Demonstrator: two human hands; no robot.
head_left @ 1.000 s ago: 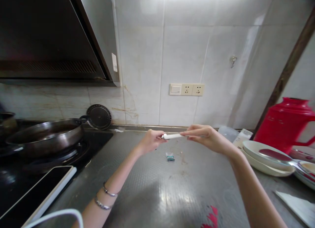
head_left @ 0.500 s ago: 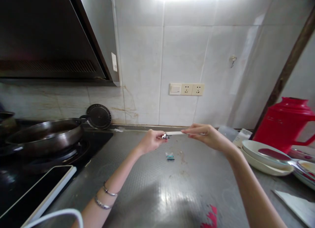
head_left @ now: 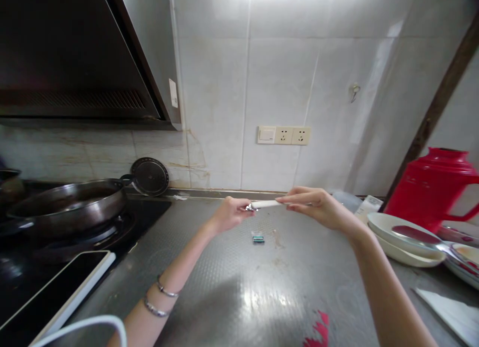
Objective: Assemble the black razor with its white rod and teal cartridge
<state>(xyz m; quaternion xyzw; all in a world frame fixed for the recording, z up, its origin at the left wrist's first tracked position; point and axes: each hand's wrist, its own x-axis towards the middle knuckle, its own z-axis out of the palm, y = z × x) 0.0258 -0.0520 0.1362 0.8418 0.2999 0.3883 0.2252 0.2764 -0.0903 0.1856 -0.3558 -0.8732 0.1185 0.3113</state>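
While a steel pan [head_left: 86, 209] sits on the hob at far left, the left arm, ringed by two silver bracelets [head_left: 155, 308], reaches forward and inward over the counter [head_left: 209, 287]. The left hand [head_left: 231, 213] has its thumb and fingers closed around the metal end [head_left: 250, 207] of a white handle [head_left: 265, 203]. To the right, the right hand [head_left: 318, 203] comes in from the other side, wrist bent, long fingers stretched leftward and pinching the handle's other end.

Both hands keep almost the same places as a second ago, but more of the silver metal now shows at the left fingertips.

The handle is held up between the hands, above and beyond a small teal-striped piece [head_left: 258, 238] lying on the counter. Its long axis runs across the view, nearly level, the metal end pointing left and the right end slightly higher.
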